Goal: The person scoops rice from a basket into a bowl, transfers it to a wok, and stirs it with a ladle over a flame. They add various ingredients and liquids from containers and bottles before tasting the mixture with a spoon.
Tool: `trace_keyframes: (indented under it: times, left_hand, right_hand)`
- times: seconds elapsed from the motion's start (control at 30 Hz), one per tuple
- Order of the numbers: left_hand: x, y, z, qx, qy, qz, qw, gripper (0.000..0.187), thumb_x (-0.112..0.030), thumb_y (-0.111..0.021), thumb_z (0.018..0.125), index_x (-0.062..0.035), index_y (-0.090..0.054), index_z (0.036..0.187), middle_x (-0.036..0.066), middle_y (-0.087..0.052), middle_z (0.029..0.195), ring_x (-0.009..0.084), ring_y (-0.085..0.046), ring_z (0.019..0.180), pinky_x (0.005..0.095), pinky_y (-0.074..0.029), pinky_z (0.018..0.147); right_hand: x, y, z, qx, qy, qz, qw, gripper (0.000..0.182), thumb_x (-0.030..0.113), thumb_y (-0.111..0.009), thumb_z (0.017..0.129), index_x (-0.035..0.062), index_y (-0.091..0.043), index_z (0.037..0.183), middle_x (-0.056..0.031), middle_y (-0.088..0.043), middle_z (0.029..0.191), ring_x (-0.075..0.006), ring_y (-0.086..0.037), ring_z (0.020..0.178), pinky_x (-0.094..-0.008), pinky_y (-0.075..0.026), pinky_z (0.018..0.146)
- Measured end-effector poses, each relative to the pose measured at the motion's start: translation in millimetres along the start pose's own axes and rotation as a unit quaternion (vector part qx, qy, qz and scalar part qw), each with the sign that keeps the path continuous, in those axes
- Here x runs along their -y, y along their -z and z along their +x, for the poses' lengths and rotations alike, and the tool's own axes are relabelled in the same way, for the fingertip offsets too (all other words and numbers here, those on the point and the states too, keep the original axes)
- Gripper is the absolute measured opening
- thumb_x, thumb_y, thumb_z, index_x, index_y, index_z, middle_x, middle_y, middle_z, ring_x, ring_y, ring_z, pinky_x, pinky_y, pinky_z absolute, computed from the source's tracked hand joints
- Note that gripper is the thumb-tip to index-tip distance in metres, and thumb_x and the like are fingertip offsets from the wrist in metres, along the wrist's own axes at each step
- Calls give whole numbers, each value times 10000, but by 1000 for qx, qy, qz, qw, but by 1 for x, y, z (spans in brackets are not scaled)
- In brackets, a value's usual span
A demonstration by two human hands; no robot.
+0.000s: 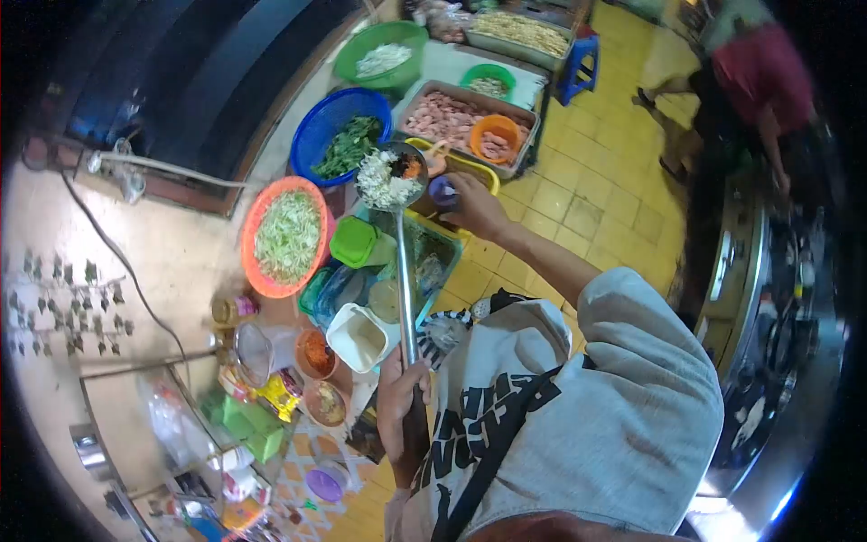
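Observation:
My left hand is wrapped round the long metal handle of a wok ladle. The ladle's round bowl holds white chopped bits, something dark and an orange-red dab. To its right, my right hand has its fingers round a small purple cup, above a yellow basket; the cup's contents cannot be made out. Just left of the ladle handle stand a white tub and a green-lidded container. A blue basket of leafy greens lies beyond the ladle's bowl.
An orange-red basket holds shredded cabbage. Farther back are a green basin and a tray of pink meat pieces. Tubs of red paste and other seasoning stand lower left. Another person bends at the right by a stove.

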State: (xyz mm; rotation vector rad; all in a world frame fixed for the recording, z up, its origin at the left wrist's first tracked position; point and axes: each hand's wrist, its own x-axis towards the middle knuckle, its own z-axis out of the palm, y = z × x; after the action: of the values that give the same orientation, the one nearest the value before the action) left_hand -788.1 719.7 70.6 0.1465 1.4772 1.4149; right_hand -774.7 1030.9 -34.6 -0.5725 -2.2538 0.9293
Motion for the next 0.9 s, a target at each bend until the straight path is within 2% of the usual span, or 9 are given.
trace_keyframes:
  times: [0.07, 0.13, 0.2, 0.27, 0.43, 0.67, 0.77, 0.83, 0.9]
  left_hand:
    - [-14, -9, 3, 28, -9, 69, 997, 126, -73, -529, 811, 6, -459, 879, 43, -478, 540, 117, -446, 373, 237, -385, 373]
    - [-15, -8, 16, 84, -16, 151, 985, 119, -86, -535, 828, 4, -471, 873, 34, -484, 543, 120, -450, 377, 238, -390, 381]
    - [-15, -25, 29, 84, -33, 166, 982, 131, -102, -550, 833, -3, -476, 875, 28, -495, 554, 114, -453, 391, 235, -384, 384]
    - [-5, -50, 49, 137, -145, 236, 951, 117, -99, -554, 822, -18, -480, 863, 24, -497, 568, 102, -467, 432, 226, -378, 406]
    - [24, -142, 95, 231, -155, 318, 906, 102, -100, -554, 799, -12, -503, 798, 32, -517, 592, 109, -488, 491, 249, -383, 456]
    - [106, -277, 20, 534, -112, 406, 734, 336, -266, -595, 852, 33, -491, 965, 103, -625, 792, 169, -592, 743, 291, -458, 668]
    - [135, -319, -20, 622, -174, 424, 634, 366, -286, -581, 868, 34, -487, 1017, 103, -640, 836, 160, -598, 783, 279, -460, 689]
    - [158, -339, -46, 570, -431, 338, 613, 299, -267, -573, 876, 9, -530, 985, 77, -628, 802, 145, -588, 761, 266, -457, 685]
    - [160, -358, -87, 651, -319, 352, 592, 253, -246, -557, 883, -4, -552, 955, 81, -625, 800, 151, -589, 758, 272, -458, 687]
  right_hand:
    - [14, 6, -23, -108, 44, -105, 988, 466, 298, -728, 689, 98, -565, 1077, -140, -604, 963, -312, -575, 933, -393, -465, 806]
    - [49, 30, -59, 109, -12, -5, 994, 321, 381, -642, 780, 87, -645, 906, -123, -625, 822, -306, -605, 777, -395, -483, 689]
    - [78, 40, -110, 180, -66, 146, 971, 438, 459, -556, 841, 61, -639, 678, -60, -598, 668, -227, -597, 607, -357, -471, 574]
    - [110, 31, -172, 203, -207, 402, 868, 410, 445, -557, 856, 40, -598, 807, -25, -564, 664, -147, -564, 550, -312, -460, 531]
    - [137, 57, -236, -125, -305, 517, 790, 380, 326, -588, 849, 67, -382, 1037, -54, -527, 721, -125, -513, 506, -265, -442, 456]
    - [195, 139, -324, -470, -343, 528, 619, 216, 97, -468, 789, 78, -356, 972, -47, -427, 679, -114, -443, 439, -254, -369, 357]
    - [188, 173, -391, -593, -270, 542, 531, 201, 79, -459, 784, 87, -348, 951, -55, -418, 663, -113, -408, 421, -251, -348, 348]
    - [188, 199, -443, -643, -265, 514, 502, 197, 53, -455, 780, 90, -358, 947, -67, -432, 663, -122, -411, 420, -261, -355, 360]
    - [192, 227, -493, -697, -310, 418, 493, 187, 50, -464, 776, 88, -364, 929, -68, -449, 669, -132, -434, 424, -267, -360, 359]
